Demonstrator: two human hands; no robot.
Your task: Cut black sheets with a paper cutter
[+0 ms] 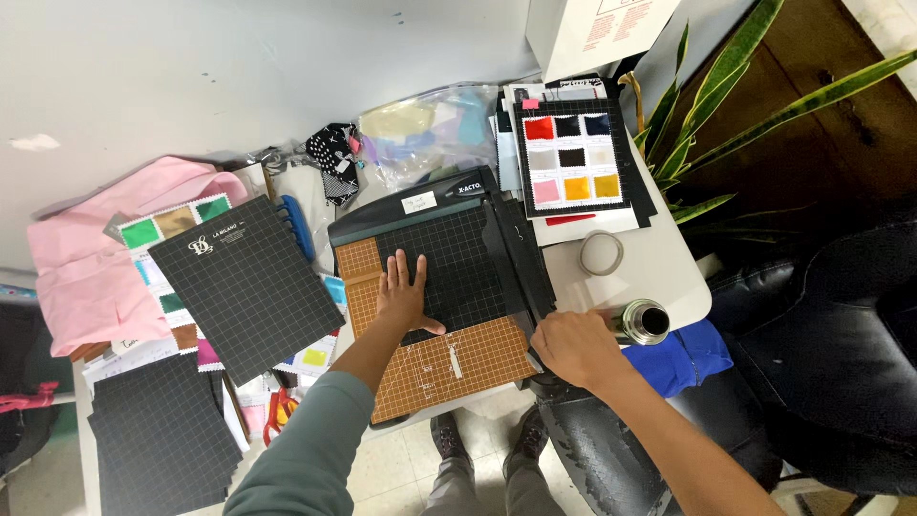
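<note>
A guillotine paper cutter [449,368] with an orange-brown gridded bed lies on the white table. A black gridded card [458,263] rests on its bed. My left hand [402,294] lies flat on that card with fingers spread, pressing it down. My right hand [571,346] is closed around the near end of the cutter's black blade arm [516,253], which lies lowered along the right edge of the bed.
A black swatch card [573,158] with coloured fabric squares lies at the back right. A tape roll [602,253] and a metal flask [642,322] sit right of the cutter. Black cards [244,282], pink cloth [91,263], colour swatches and orange scissors [277,411] lie left. A plant [726,105] stands right.
</note>
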